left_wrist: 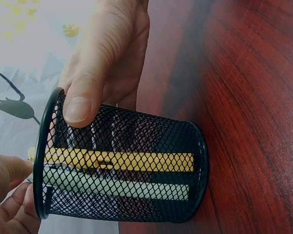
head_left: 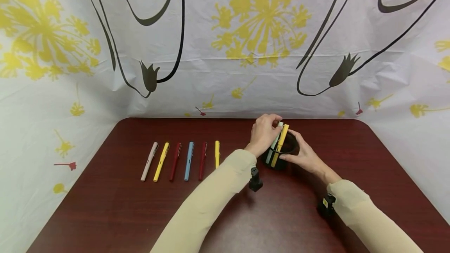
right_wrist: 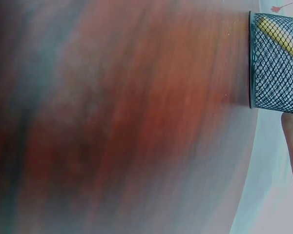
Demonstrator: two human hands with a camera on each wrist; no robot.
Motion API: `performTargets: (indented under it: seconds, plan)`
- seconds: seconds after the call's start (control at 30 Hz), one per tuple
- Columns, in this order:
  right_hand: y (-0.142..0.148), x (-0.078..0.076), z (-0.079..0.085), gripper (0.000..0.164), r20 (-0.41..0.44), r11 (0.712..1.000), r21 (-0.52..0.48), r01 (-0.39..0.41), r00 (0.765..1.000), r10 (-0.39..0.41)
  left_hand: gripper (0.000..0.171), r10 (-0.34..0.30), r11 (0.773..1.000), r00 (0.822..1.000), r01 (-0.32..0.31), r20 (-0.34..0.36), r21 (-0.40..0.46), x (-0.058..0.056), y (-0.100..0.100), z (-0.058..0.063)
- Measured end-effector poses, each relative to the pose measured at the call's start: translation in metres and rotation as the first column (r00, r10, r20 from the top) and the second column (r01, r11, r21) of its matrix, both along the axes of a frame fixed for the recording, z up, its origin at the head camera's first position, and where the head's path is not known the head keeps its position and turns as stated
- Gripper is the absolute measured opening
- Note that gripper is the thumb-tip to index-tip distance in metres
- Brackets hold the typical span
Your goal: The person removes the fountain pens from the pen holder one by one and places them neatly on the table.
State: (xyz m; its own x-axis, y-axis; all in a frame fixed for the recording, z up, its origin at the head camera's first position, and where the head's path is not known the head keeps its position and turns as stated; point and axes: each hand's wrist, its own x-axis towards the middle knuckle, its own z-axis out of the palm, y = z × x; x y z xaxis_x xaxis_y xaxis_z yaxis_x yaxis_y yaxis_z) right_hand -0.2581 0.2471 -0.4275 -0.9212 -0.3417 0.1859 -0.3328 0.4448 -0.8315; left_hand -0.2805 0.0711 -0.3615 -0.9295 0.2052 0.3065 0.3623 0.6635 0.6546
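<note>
A black mesh pen cup (left_wrist: pixel 161 134) stands upright on the table. Inside it, a yellow pen (head_left: pixel 284 134) and a light green pen (head_left: pixel 275 141) lean side by side, seen through the mesh in the left wrist view. My left hand (head_left: pixel 264 132) is at the rim, its fingertips pinching the top of the light green pen. From the other side, my right hand (head_left: pixel 305 154) grips the cup near its rim, its thumb (left_wrist: pixel 83 105) on the near wall. Only part of the cup and right hand shows in the right wrist view.
To the left, several capped pens lie in a spaced row: a pale pink pen (head_left: pixel 149 161), a yellow one (head_left: pixel 161 162), a dark red one (head_left: pixel 175 162), a blue one (head_left: pixel 189 161) and others. My left sleeve (head_left: pixel 214 190) partly covers the row's right end. A patterned curtain (head_left: pixel 218 100) borders the table's back.
</note>
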Motion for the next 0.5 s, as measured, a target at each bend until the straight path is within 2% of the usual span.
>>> performTargets:
  seconds: [0.23,0.5]
  plan:
    - [-0.0004,0.0004,0.0014,0.088,0.008,1.0,0.006,-0.004,1.0,0.004,0.026,-0.023,0.998,0.999,0.021,-0.031,-0.067,0.0003,-0.0001,0.0002]
    - [0.0001,-0.0003,0.0005,0.088,0.012,1.0,0.014,-0.004,1.0,0.004,0.025,-0.015,0.996,0.999,0.012,-0.042,-0.086,0.0015,0.0003,-0.0018]
